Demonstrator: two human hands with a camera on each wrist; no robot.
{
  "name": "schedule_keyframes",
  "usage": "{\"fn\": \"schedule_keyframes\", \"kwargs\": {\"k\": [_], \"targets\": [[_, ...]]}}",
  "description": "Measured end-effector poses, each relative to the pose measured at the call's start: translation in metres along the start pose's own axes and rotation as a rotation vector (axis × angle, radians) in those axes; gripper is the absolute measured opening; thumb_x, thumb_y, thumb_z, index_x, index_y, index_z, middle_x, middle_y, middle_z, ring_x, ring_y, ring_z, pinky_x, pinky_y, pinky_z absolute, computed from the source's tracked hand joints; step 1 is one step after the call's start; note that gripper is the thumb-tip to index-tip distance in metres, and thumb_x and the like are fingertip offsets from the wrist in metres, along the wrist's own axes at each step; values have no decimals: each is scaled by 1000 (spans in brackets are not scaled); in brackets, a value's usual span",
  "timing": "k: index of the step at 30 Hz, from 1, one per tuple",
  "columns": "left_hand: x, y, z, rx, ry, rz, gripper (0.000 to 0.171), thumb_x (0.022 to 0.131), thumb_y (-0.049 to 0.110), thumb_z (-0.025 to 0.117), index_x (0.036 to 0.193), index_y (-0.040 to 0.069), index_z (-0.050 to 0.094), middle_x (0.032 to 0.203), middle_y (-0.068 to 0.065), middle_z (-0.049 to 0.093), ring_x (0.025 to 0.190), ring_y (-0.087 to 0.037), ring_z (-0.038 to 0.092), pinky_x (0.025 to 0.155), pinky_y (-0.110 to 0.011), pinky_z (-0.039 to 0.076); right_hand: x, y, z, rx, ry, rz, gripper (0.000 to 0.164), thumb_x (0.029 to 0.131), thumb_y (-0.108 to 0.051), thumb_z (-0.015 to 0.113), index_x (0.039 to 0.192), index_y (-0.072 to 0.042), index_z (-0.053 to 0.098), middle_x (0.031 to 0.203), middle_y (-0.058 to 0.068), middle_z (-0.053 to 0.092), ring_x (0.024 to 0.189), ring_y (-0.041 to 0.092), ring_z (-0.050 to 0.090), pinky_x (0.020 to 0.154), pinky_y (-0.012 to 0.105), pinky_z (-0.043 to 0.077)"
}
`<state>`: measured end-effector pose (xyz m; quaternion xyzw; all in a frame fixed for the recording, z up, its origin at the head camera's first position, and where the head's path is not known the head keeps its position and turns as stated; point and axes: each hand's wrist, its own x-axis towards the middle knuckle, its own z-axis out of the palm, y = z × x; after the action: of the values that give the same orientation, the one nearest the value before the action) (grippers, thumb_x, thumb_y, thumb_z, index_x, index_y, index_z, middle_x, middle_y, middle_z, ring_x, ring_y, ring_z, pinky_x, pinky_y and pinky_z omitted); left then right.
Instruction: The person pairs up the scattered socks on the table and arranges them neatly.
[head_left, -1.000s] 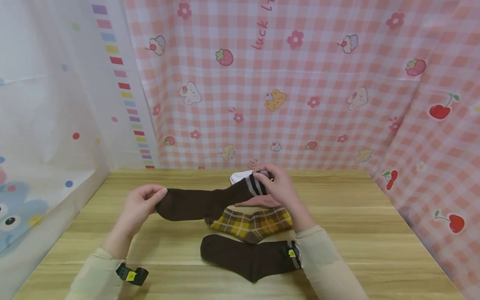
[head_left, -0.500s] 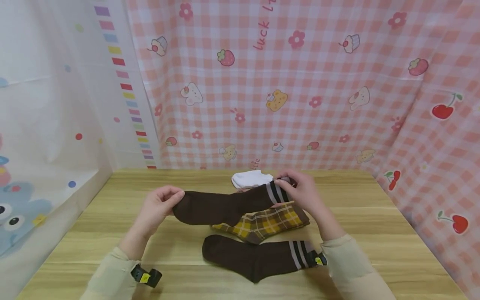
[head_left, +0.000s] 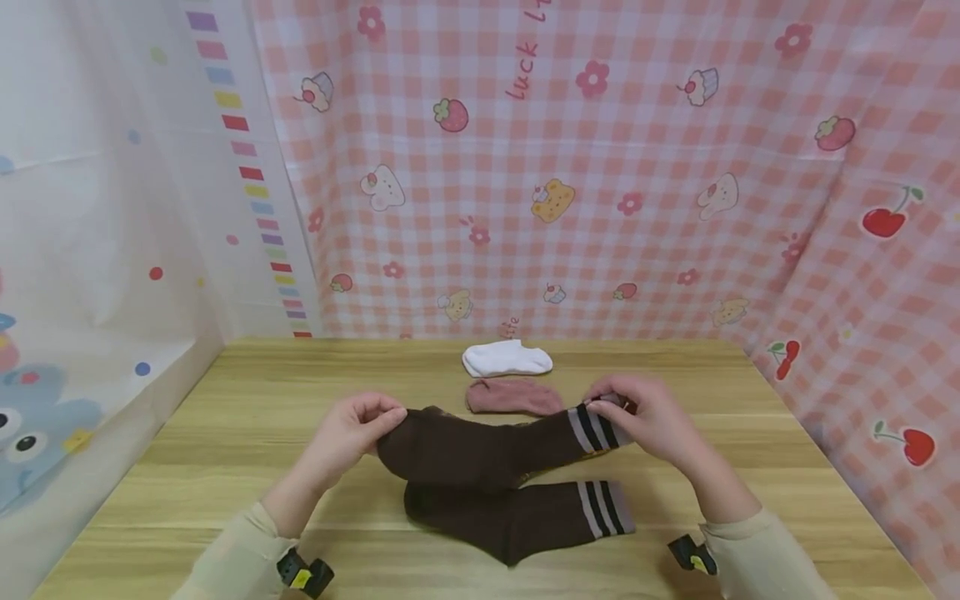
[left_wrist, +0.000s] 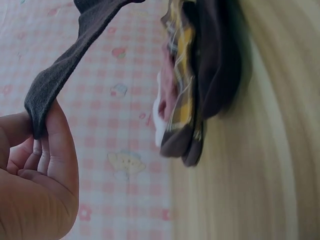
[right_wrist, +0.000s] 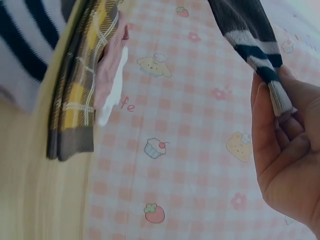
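A dark brown sock (head_left: pixel 457 450) with grey and black cuff stripes is stretched between both hands above the table. My left hand (head_left: pixel 356 433) pinches its toe end; in the left wrist view the fabric (left_wrist: pixel 65 75) runs up from thumb and fingers. The right hand (head_left: pixel 648 421) pinches the striped cuff, seen close in the right wrist view (right_wrist: pixel 262 65). A matching brown sock (head_left: pixel 517 521) lies flat on the table just nearer the body. Behind the held sock, yellow plaid socks (right_wrist: pixel 82 90) are mostly hidden in the head view but plain in both wrist views.
Farther back on the wooden table (head_left: pixel 225 467) lie a pink sock (head_left: pixel 513 397) and a white sock (head_left: pixel 506 358). A pink checked curtain (head_left: pixel 480 167) hangs behind the table's far edge. Patterned sheets also hang at the left and right.
Both hands have carried the stretched brown sock right and toward the body. It now covers most of the plaid socks and overlaps the lying brown sock's upper edge in view; the pink sock is uncovered.
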<state>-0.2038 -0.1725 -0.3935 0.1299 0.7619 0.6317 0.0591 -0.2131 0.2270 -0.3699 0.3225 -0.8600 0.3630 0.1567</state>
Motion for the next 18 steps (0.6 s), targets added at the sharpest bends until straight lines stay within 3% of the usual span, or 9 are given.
{"fn": "schedule_keyframes", "kwargs": {"k": [9,18], "targets": [[-5,0,14,45,-75,-26,24,97,12,64,104,-11,66,77,-3,66,64,-11,63,56,-28,55,-25,-1,-9,60,-77,-79,24,86,2,73,96,-20,71,88,-8,67,65,3,53,52,24,48],[-10,-3,24,44,-129,-87,21,96,14,66,100,-7,67,74,-2,66,62,-11,60,54,-28,54,-40,-2,-11,141,-156,-83,25,86,2,72,98,-21,70,86,-9,66,64,3,51,51,22,46]]}}
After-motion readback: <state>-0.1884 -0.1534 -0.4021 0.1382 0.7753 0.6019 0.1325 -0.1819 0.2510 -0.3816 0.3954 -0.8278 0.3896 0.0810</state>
